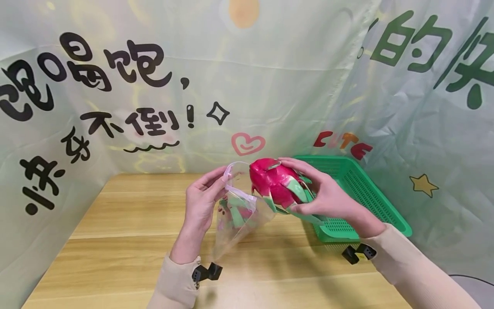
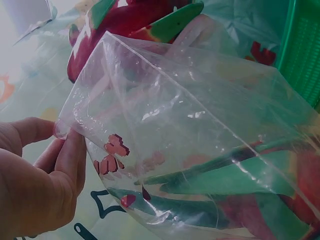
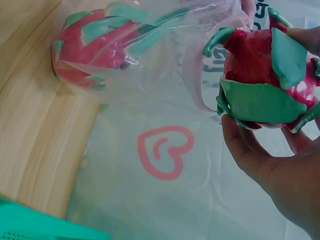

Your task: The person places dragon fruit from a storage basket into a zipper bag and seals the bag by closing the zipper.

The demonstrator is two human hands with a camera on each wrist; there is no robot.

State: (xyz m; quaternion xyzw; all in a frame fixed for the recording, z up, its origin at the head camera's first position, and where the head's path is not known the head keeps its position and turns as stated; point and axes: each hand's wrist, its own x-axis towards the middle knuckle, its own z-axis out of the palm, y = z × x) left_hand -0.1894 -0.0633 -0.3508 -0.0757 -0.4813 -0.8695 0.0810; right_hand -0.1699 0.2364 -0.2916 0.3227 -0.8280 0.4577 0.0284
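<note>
A person in cream sleeves works over a wooden table [image 1: 127, 240], both hands raised above it. Nearest, the left hand [image 1: 200, 201] pinches the rim of a clear plastic bag [image 1: 235, 214] between thumb and curled fingers [image 2: 70, 160], holding the mouth up and open so that it faces the fruit; the bag hangs down in a cone, and one dragon fruit already lies inside it [image 3: 90, 47]. Just beside the bag's opening, the right hand [image 1: 328, 195] grips a second dragon fruit [image 1: 275, 182], pink with green scales, fingers spread and curled round its far side and thumb [image 3: 245, 145] underneath, its end at the bag's mouth. Behind the right hand a green slotted basket [image 1: 362, 193] rests on the table. A pale printed cloth backdrop [image 1: 247, 94] with dark lettering hangs beyond
</note>
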